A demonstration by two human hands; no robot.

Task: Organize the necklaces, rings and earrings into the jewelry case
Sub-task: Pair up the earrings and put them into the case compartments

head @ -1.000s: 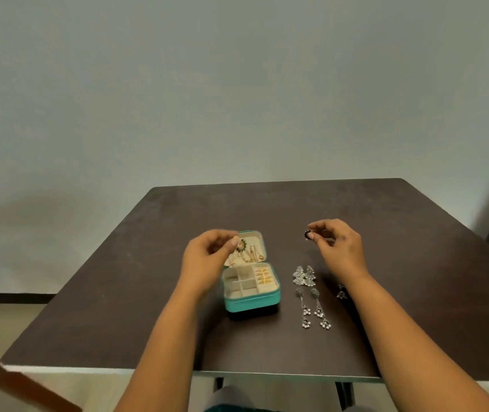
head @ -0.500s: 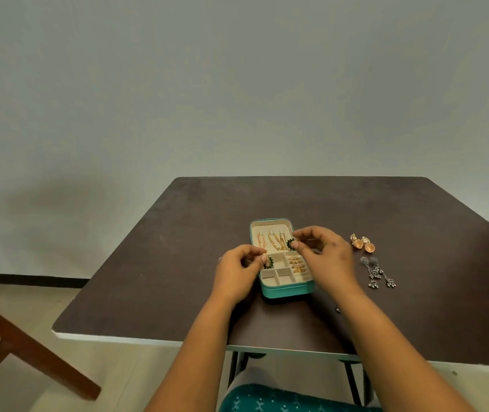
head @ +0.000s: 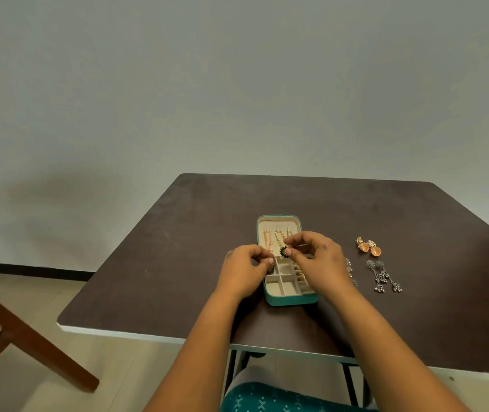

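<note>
A teal jewelry case (head: 290,298) lies open on the dark table (head: 178,248), with gold necklaces (head: 279,237) hung in its lid and cream compartments below. My right hand (head: 317,257) pinches a dark green round earring (head: 284,251) over the case's middle. My left hand (head: 244,270) is closed on a matching dark earring (head: 270,270) at the case's left edge, mostly hidden by my fingers. Two orange jhumka earrings (head: 368,247) and two long silver dangle earrings (head: 384,276) lie to the right. Another silver pair (head: 351,272) is half hidden behind my right wrist.
A wooden chair frame (head: 14,331) stands at the lower left, off the table. The table's white front edge (head: 124,333) runs close to my forearms. A plain grey wall rises behind the table.
Both hands have come together over the case; the right one carried the dark earring in from the right side. The camera view shifted, so the case and table sit further right.
</note>
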